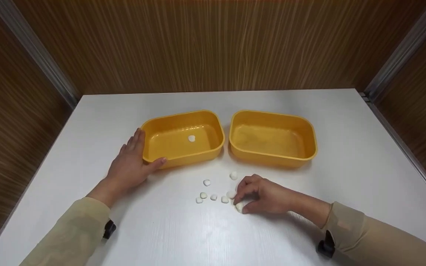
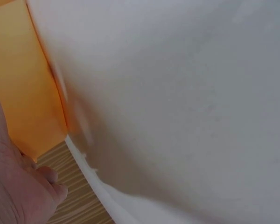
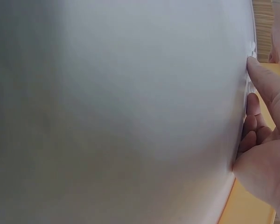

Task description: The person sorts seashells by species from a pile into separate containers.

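Two yellow plastic bins stand side by side. My left hand [image 1: 129, 162] rests against the corner of the left bin [image 1: 183, 161]. Its fingers lie straight along the left side, and the thumb touches the front rim. One white pebble [image 1: 191, 138] lies inside that bin. On the table in front, my right hand [image 1: 266, 195] pinches a small white pebble [image 1: 239, 207] between thumb and fingers. Several similar loose pebbles [image 1: 213, 197] lie to its left. In the right wrist view, the right hand [image 3: 266, 144] shows curled fingers, and the pinched pebble is hard to make out.
The right bin [image 1: 272, 156] stands behind my right hand, a narrow gap from the left bin, with no pebble visible in it. Both bins sit on a white table [image 1: 168, 236]. Wood-patterned panels [image 1: 213, 44] enclose the back and sides.
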Demonstrator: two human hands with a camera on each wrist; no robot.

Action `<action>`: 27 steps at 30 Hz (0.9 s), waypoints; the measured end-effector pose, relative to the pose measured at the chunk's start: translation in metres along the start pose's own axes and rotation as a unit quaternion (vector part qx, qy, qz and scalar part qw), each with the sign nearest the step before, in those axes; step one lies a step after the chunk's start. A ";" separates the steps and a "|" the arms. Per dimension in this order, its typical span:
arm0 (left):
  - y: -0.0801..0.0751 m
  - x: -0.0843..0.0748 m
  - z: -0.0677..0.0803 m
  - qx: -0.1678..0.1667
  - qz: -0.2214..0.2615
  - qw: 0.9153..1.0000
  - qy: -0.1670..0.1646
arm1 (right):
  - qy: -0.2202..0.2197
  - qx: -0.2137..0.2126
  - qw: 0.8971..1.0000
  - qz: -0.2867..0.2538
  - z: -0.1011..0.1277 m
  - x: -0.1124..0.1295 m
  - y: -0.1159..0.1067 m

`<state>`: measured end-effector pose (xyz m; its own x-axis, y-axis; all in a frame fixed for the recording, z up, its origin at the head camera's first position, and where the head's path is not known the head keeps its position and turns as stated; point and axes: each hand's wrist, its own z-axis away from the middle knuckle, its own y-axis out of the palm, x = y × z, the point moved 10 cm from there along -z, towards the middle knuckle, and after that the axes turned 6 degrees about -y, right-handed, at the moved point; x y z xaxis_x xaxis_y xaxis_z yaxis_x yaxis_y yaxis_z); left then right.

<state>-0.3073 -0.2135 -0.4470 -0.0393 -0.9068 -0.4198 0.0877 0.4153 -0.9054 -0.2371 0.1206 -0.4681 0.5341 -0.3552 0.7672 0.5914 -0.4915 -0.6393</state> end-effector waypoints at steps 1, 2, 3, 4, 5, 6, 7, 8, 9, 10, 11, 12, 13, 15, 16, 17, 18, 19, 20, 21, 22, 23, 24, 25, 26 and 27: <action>0.000 0.000 0.000 0.000 -0.001 1.000 0.000 | -0.002 -0.002 1.000 0.001 0.000 0.000 0.000; 0.000 0.000 0.000 0.000 -0.001 1.000 0.000 | -0.002 -0.003 1.000 0.001 0.000 0.000 0.000; 0.000 0.000 0.000 -0.001 -0.001 1.000 0.001 | -0.001 -0.005 1.000 -0.001 0.000 0.000 0.000; 0.000 0.000 0.000 -0.002 -0.002 1.000 0.002 | -0.002 -0.006 1.000 -0.002 0.000 0.000 -0.001; 0.000 0.000 0.000 -0.003 -0.002 1.000 0.003 | -0.004 -0.007 1.000 -0.004 -0.001 0.001 -0.001; 0.000 0.000 0.000 -0.004 -0.002 1.000 0.005 | -0.004 -0.008 1.000 -0.006 -0.001 0.002 -0.001; -0.001 0.000 0.000 -0.005 -0.001 1.000 0.007 | -0.005 -0.010 1.000 -0.009 -0.001 0.002 -0.002; -0.001 -0.001 0.000 -0.005 0.000 1.000 0.008 | -0.006 -0.012 1.000 -0.011 -0.001 0.002 -0.002; -0.001 -0.001 0.000 -0.006 0.001 1.000 0.009 | -0.006 -0.012 1.000 -0.014 0.000 0.002 -0.003; -0.001 -0.001 0.000 -0.006 0.001 1.000 0.009 | -0.007 -0.014 1.000 -0.016 0.000 0.002 -0.003; -0.001 -0.002 0.000 -0.006 0.001 1.000 0.009 | -0.007 -0.015 1.000 -0.018 0.000 0.002 -0.003; -0.002 -0.002 0.000 -0.006 0.001 1.000 0.010 | -0.006 -0.016 1.000 -0.021 0.000 0.001 -0.003; -0.002 -0.002 0.000 -0.006 0.000 1.000 0.010 | -0.006 -0.017 1.000 -0.022 0.001 0.001 -0.003; -0.002 -0.003 0.000 -0.007 -0.002 1.000 0.011 | -0.004 -0.017 1.000 -0.026 0.001 0.001 -0.003; -0.002 -0.003 0.000 -0.006 -0.002 1.000 0.011 | -0.004 -0.016 1.000 -0.026 0.001 0.001 -0.003; -0.002 -0.002 0.000 -0.006 -0.003 1.000 0.010 | -0.004 -0.016 1.000 -0.026 0.001 0.001 -0.003; -0.002 -0.002 0.000 -0.006 -0.003 1.000 0.010 | -0.006 -0.015 1.000 -0.025 0.001 0.002 -0.003; -0.002 -0.002 0.000 -0.005 -0.003 1.000 0.010 | -0.007 -0.013 1.000 -0.024 0.001 0.002 -0.003; -0.002 -0.002 0.000 -0.005 -0.003 1.000 0.010 | -0.009 -0.012 1.000 -0.024 0.001 0.003 -0.003; -0.002 -0.002 0.000 -0.005 -0.004 1.000 0.010 | -0.011 -0.010 1.000 -0.024 0.001 0.004 -0.003; -0.001 -0.002 0.000 -0.005 -0.004 1.000 0.010 | -0.012 -0.009 1.000 -0.025 0.001 0.004 -0.003; -0.001 -0.002 0.000 -0.005 -0.004 1.000 0.009 | -0.016 -0.007 1.000 -0.026 0.001 0.005 -0.003; -0.002 -0.002 0.000 -0.005 -0.004 1.000 0.009 | -0.020 -0.006 0.999 -0.029 0.001 0.006 -0.003; -0.002 -0.002 -0.001 -0.006 -0.005 1.000 0.009 | -0.026 -0.004 0.999 -0.032 0.001 0.007 -0.002; -0.002 -0.002 -0.001 -0.006 -0.005 1.000 0.009 | -0.031 -0.003 0.999 -0.036 0.001 0.008 -0.002; -0.001 -0.001 -0.001 -0.007 -0.005 1.000 0.008 | -0.037 -0.002 0.999 -0.038 0.001 0.009 -0.002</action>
<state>-0.3082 -0.2127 -0.4452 -0.0563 -0.9099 -0.4110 0.0739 0.4067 -0.9106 -0.2331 0.1188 -0.4598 0.5307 -0.2577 0.8074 0.6297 -0.5178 -0.5791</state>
